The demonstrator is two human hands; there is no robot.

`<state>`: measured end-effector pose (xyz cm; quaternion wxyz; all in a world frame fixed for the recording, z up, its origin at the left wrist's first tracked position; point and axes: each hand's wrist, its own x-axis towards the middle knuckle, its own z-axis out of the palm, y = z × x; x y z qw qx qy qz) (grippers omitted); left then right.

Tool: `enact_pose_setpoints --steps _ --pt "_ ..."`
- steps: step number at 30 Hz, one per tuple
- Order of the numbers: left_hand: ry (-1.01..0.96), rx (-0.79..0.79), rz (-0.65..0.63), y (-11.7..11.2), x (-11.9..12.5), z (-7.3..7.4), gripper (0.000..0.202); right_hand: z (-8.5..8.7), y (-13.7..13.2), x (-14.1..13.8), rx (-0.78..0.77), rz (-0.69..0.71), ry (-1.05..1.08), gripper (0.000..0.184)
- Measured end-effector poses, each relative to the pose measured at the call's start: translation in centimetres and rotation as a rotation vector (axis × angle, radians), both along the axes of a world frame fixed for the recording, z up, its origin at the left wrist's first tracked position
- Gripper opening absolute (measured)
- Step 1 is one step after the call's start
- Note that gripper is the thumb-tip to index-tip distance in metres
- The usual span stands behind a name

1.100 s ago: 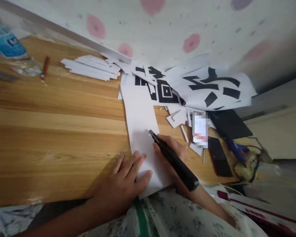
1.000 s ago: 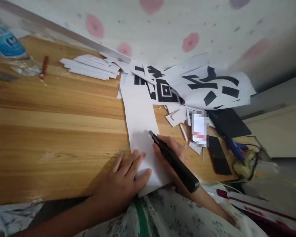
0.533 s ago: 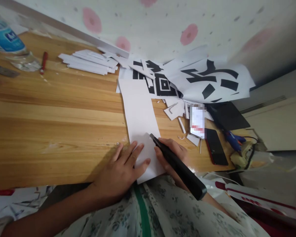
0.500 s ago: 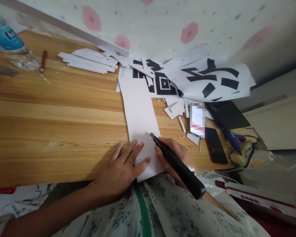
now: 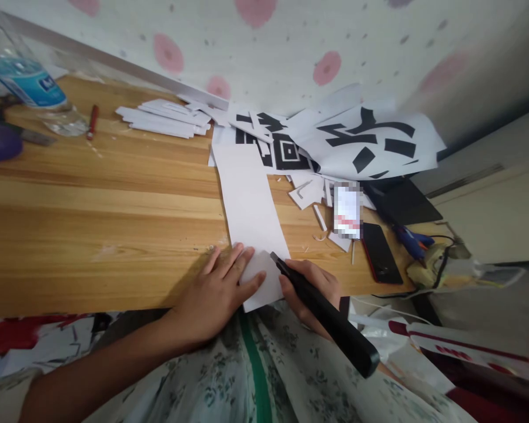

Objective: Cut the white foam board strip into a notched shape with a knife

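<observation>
"Bottle of clear plastic with a blue label (image 5: 33, 91) on our far left; what do we have after it?"

"A slim red pen-like thing (image 5: 92, 122), then a stack of narrow white strips (image 5: 163, 119)."

"And our hands?"

"Our left hand (image 5: 216, 288) lies palm down, fingers loosely spread, gripping nothing. It presses on a long white rectangular sheet (image 5: 247, 194), which lies on the pale wooden table (image 5: 101, 217) in front of us, near end about at the table's edge. Our right hand (image 5: 320, 288) is closed round a long black cutter-like tool (image 5: 330, 320), its grey tip over the sheet; whether it touches, we cannot tell."

"How do we work this well?"

"We'd spread the left-hand pressure evenly, fingers clear of the tip's path, and guide the tool lightly and steadily. That near end could flex, so we'd support it."

"Further right?"

"A bright-screened phone (image 5: 347, 211), then a dark phone with a red edge (image 5: 382, 252), both apart from our hands."
</observation>
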<state>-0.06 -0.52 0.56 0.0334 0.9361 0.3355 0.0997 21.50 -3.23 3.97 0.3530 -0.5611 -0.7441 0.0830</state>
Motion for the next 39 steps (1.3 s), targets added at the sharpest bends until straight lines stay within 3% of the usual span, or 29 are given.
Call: enact_pose_setpoints --steps 17,25,29,33,36,39 --pt "0.116 0.011 0.037 -0.4 0.3 0.6 0.043 0.3 -4.9 0.8 -0.001 -0.001 -0.011 0.014" --pt "0.135 -0.106 0.039 -0.4 0.3 2.0 0.059 0.3 -6.6 1.2 0.024 0.044 0.104 0.01" --pt "0.037 -0.094 0.039 -0.8 -0.1 1.6 0.07 0.1 -7.1 1.7 0.003 -0.059 0.248 0.012" --pt "-0.037 -0.023 -0.026 -1.1 -0.4 0.4 0.071 -2.1 -6.2 2.0 -0.117 -0.197 0.624 0.018" --pt "-0.06 0.027 -0.019 -1.3 -0.5 0.0 0.061 -3.6 -5.2 1.7 -0.192 -0.195 0.887 0.023" --pt "-0.064 0.032 0.03 -1.5 -0.3 0.2 0.055 -3.6 -4.6 1.5 -0.244 -0.17 0.914 0.024"
